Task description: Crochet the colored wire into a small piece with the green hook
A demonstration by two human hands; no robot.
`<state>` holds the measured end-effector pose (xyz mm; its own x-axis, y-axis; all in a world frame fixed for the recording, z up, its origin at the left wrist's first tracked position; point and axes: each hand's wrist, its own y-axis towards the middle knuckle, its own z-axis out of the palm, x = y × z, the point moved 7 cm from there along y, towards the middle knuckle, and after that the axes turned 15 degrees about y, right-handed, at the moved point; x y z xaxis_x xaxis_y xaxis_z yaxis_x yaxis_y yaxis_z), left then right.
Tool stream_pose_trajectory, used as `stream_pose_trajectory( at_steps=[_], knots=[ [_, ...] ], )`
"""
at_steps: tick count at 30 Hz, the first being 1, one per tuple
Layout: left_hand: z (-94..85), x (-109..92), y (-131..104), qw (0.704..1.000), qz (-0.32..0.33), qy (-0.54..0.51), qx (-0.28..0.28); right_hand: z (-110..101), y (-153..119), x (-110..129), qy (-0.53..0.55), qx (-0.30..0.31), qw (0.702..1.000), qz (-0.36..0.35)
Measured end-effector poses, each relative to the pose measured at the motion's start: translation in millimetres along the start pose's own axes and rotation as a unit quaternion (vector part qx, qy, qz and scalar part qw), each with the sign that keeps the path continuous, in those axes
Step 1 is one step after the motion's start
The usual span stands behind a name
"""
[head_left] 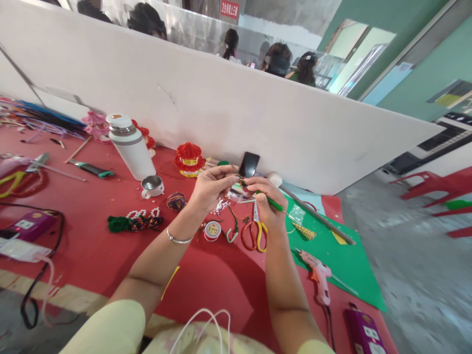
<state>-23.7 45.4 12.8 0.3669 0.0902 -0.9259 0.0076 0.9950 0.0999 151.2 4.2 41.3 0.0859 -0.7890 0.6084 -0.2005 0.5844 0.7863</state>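
Above the middle of the red table, my left hand (213, 187) pinches a small dark piece of yarn work (243, 183), with thumb and fingers together. My right hand (271, 202) is closed round a green-handled tool (275, 204), close to the left fingertips. The tool's front end at the yarn work is too small to make out. Beneath the hands lie scissors (254, 235) with red and yellow handles, a thread spool (212, 230) and a ball of multicoloured yarn (176, 201). Left of these is a green yarn piece (120, 223) with white beads.
A white bottle (131, 152) and small cup (152, 186) stand left. A phone (249, 164) leans on the white partition (221, 113). Right are a green sheet (354, 265), a rod (320, 216), a pink glue gun (319, 278) and a purple socket block (365, 329). People sit beyond.
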Motion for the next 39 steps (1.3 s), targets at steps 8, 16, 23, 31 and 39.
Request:
stream_pose_trajectory(
  at_steps=[8,16,23,31,39],
  knots=[
    [1.2,-0.5,-1.3,1.000,-0.007,-0.008,-0.002,4.0,2.6,10.4,-0.062,0.008,0.997,-0.034],
    [5.4,4.9,0.4,0.998,-0.046,-0.049,0.018,8.6,-0.9,6.9,-0.078,0.014,0.996,-0.032],
    [5.3,11.4,0.7,0.996,-0.072,-0.056,0.017,11.5,-2.1,4.6,-0.092,0.040,0.994,-0.047],
    [5.3,12.1,1.1,0.993,-0.094,-0.067,0.017,15.2,-3.2,4.8,-0.107,0.062,0.991,-0.043],
    [6.0,13.9,0.3,0.992,-0.108,-0.063,0.024,16.0,-4.4,3.5,-0.116,0.069,0.990,-0.051]
  ],
)
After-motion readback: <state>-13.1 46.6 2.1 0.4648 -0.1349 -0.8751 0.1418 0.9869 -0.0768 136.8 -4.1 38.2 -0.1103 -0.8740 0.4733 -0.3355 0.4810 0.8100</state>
